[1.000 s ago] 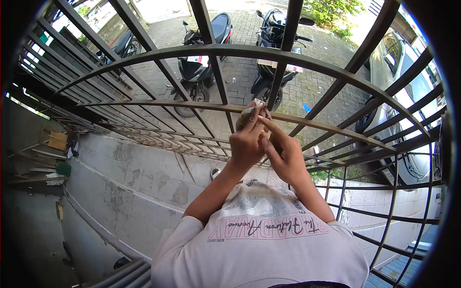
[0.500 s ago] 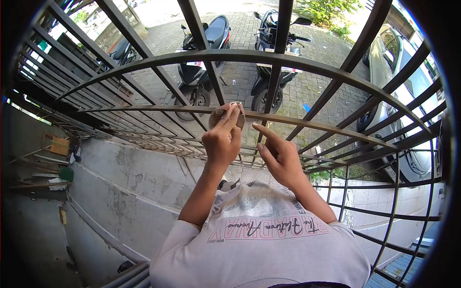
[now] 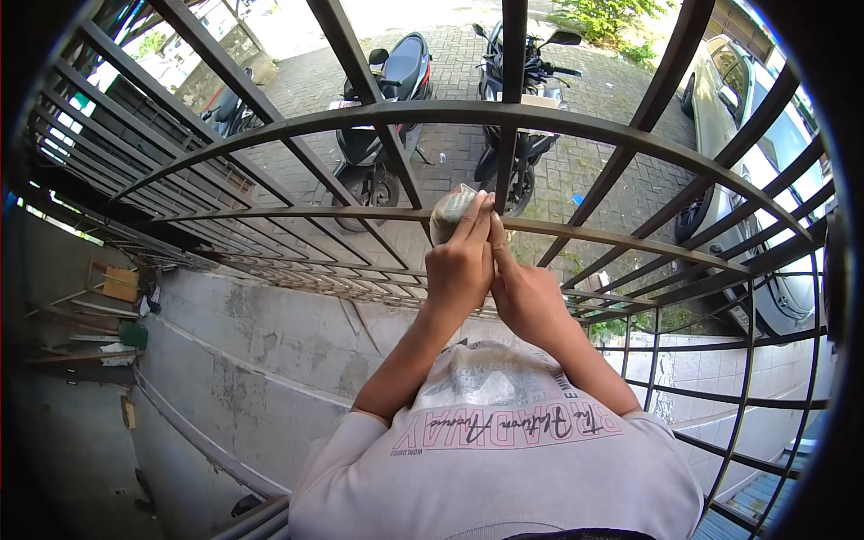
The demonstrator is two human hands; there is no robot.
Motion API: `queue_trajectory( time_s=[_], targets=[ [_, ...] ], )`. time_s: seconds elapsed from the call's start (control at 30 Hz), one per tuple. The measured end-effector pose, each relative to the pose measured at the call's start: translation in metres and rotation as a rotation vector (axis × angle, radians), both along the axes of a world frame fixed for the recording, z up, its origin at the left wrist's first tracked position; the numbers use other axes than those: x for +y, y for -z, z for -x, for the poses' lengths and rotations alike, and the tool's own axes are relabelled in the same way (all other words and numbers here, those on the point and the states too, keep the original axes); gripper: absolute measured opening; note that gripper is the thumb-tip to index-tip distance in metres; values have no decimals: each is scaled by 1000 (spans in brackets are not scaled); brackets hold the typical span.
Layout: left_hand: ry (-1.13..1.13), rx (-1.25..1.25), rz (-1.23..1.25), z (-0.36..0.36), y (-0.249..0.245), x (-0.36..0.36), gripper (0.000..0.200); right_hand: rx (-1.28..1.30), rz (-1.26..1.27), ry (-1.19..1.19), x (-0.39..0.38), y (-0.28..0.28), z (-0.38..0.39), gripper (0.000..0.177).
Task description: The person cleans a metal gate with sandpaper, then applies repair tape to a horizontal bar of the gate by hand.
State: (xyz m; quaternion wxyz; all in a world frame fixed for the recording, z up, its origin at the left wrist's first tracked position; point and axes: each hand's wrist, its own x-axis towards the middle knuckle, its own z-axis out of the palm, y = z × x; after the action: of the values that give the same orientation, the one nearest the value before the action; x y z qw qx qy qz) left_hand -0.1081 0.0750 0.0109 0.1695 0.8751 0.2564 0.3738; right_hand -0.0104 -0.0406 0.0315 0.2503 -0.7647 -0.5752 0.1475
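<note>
A crumpled, brownish-grey piece of material, perhaps sandpaper or cloth, lies against the thin curved rail of a dark metal grille. My left hand is closed on this piece, its fingers pressed together over the rail. Right beside it, my right hand has its fingers pointing up to the rail, the index finger close to the left fingertips. Whether the right fingers grip anything is hidden. A thicker curved bar crosses above both hands.
Beyond the bars stand two motorcycles and a silver car on paving. A pale wall ledge runs below the grille. Wooden pieces lie at the left.
My left hand has moved right along the rail with the crumpled piece. My right hand has come in from the right, up beside the left one. The view has shifted slightly.
</note>
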Motion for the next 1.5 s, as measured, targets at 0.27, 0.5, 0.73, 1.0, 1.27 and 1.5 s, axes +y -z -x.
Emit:
queue_trajectory(
  time_s=[0.27,0.5,0.73,1.0,1.27,1.5],
  targets=[
    [72,202,-1,20,-16,-3,55,220,-218,-67,-10,-24,-1,66],
    [7,130,-34,14,-23,-9,47,380,-307,-3,-11,-26,-1,62],
    [42,220,62,2,-20,13,42,442,-230,-7,-9,-21,2,68],
    [44,170,21,-1,-8,11,54,377,-158,-54,1,-14,0,87],
    [42,52,48,17,-19,12,55,36,-85,-63,12,-1,-5,88],
    [-58,146,3,25,0,28,63,-47,-21,-62,40,6,-10,88]
  ],
)
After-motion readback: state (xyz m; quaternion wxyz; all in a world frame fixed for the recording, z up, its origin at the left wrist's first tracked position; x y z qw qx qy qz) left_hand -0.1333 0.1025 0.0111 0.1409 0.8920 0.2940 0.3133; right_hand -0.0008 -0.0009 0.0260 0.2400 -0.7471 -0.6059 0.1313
